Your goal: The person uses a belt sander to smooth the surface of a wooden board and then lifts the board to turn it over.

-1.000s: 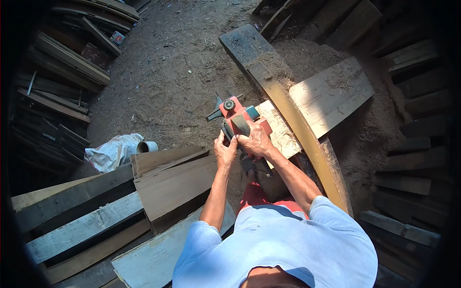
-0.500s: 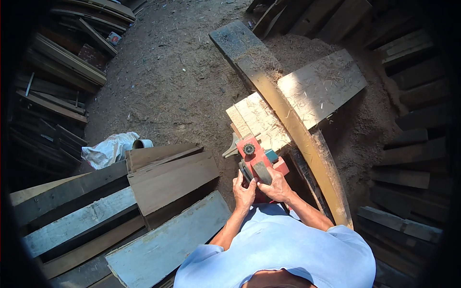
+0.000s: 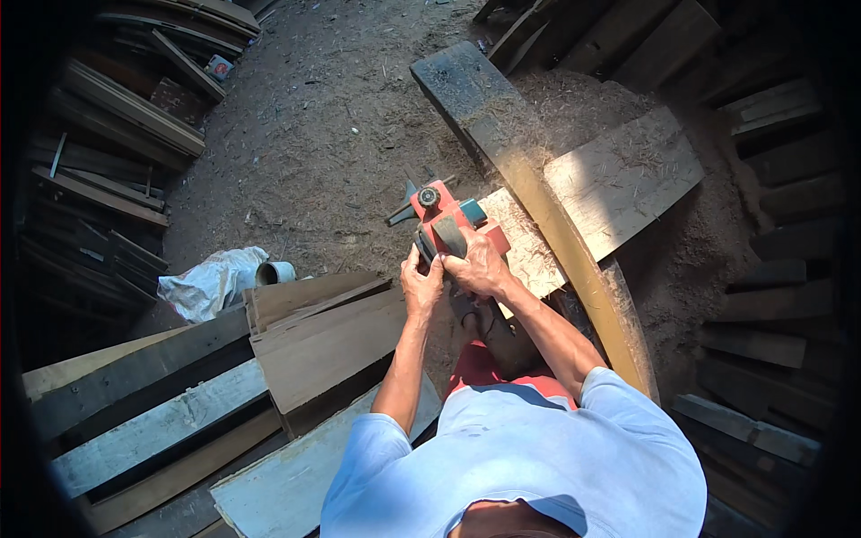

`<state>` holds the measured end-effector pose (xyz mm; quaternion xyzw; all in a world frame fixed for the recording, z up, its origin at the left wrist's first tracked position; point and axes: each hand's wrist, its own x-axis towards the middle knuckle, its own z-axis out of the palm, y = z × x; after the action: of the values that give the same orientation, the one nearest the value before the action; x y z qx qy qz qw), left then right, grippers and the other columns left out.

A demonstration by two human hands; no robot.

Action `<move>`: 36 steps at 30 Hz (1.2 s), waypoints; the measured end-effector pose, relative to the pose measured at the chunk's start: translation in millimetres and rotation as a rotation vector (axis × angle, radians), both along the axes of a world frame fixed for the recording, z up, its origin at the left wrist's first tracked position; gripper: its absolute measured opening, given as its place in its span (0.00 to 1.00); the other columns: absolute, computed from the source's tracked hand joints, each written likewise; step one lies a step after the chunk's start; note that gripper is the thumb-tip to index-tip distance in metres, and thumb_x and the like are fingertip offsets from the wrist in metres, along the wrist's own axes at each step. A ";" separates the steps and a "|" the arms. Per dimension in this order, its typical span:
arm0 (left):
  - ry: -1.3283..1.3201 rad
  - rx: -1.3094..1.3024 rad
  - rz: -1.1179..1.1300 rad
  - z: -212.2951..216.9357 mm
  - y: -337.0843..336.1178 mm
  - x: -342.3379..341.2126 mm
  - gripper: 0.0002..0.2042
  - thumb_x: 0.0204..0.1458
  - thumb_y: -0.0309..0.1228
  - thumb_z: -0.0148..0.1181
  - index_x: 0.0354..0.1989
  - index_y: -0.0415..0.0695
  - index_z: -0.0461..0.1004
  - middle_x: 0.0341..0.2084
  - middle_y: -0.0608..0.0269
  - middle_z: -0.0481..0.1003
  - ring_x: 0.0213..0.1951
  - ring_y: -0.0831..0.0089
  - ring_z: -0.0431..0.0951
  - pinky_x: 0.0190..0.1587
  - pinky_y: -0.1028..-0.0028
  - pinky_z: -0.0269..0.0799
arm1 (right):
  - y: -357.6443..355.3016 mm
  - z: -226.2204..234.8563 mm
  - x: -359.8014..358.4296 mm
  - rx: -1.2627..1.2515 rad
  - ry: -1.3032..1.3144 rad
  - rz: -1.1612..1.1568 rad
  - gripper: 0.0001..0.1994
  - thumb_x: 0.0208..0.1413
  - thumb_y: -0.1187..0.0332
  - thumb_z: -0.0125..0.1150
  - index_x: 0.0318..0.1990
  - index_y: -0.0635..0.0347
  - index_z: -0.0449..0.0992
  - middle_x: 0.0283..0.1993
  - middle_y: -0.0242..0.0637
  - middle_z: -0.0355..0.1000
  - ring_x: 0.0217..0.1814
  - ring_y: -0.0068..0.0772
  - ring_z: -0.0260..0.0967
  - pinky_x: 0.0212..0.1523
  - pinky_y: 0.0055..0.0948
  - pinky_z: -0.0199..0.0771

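Note:
Both hands hold a red electric hand planer (image 3: 459,193) out in front of my body, with its black knob facing up. My right hand (image 3: 480,269) is closed around the dark rear handle. Close against it, my left hand (image 3: 420,285) grips the planer's dark left side, its thumb near the right hand's fingers. Just right of the tool lies a pale board (image 3: 628,175) scattered with wood shavings. A long, thick plank (image 3: 574,247) with a tan edge crosses on top of that board. The planer covers the board's left end, and its underside is hidden.
Stacked planks (image 3: 161,394) lie at my lower left, with a wide brown board (image 3: 332,345) on top. Beyond them are a white sack (image 3: 211,282) and a pipe-like cylinder (image 3: 275,273). More boards line the left and right sides. Shavings cover the dirt ground (image 3: 314,161).
Both hands have carried the planer forward and a little left, away from my body. My forearms reach out further. The whole view has shifted slightly.

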<state>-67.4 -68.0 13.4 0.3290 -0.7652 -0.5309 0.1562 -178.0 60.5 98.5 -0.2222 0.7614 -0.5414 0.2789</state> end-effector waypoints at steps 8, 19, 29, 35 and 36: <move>-0.116 -0.030 -0.002 19.5 29.7 18.3 0.30 0.54 0.44 0.71 0.63 0.43 0.73 0.45 0.47 0.75 0.49 0.55 0.76 0.52 0.60 0.72 | 29.1 1.4 20.7 0.024 0.026 -0.031 0.21 0.51 0.61 0.68 0.43 0.71 0.73 0.38 0.59 0.76 0.44 0.56 0.77 0.46 0.46 0.76; -0.140 0.070 0.027 24.0 116.1 92.5 0.30 0.54 0.39 0.72 0.64 0.42 0.72 0.42 0.53 0.73 0.46 0.63 0.76 0.51 0.65 0.73 | 110.7 2.6 92.0 0.016 -0.106 -0.009 0.18 0.51 0.66 0.66 0.45 0.69 0.74 0.37 0.52 0.76 0.39 0.46 0.77 0.43 0.41 0.76; -0.060 -0.044 0.011 10.8 -1.5 -10.3 0.27 0.57 0.41 0.69 0.62 0.40 0.74 0.44 0.50 0.75 0.48 0.60 0.77 0.50 0.63 0.74 | -2.8 3.2 -8.5 0.019 -0.009 -0.031 0.21 0.49 0.61 0.67 0.44 0.72 0.75 0.39 0.58 0.77 0.44 0.51 0.78 0.46 0.44 0.77; -0.073 -0.095 0.039 0.1 1.1 -1.4 0.28 0.58 0.43 0.68 0.63 0.42 0.73 0.45 0.51 0.75 0.49 0.62 0.78 0.51 0.64 0.75 | 0.3 -2.8 -0.8 0.021 -0.027 -0.033 0.21 0.49 0.61 0.67 0.42 0.72 0.75 0.38 0.58 0.77 0.41 0.51 0.78 0.45 0.44 0.76; -0.101 -0.113 0.052 5.3 15.2 6.2 0.28 0.57 0.43 0.68 0.63 0.43 0.73 0.45 0.51 0.75 0.48 0.61 0.78 0.51 0.64 0.75 | 11.6 -3.3 6.8 0.037 -0.046 -0.036 0.21 0.49 0.61 0.67 0.42 0.73 0.75 0.38 0.58 0.77 0.41 0.51 0.77 0.45 0.45 0.76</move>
<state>-61.2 -52.8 18.6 0.3659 -0.7919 -0.4655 0.1493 -171.1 72.0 95.2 -0.1910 0.7686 -0.5370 0.2904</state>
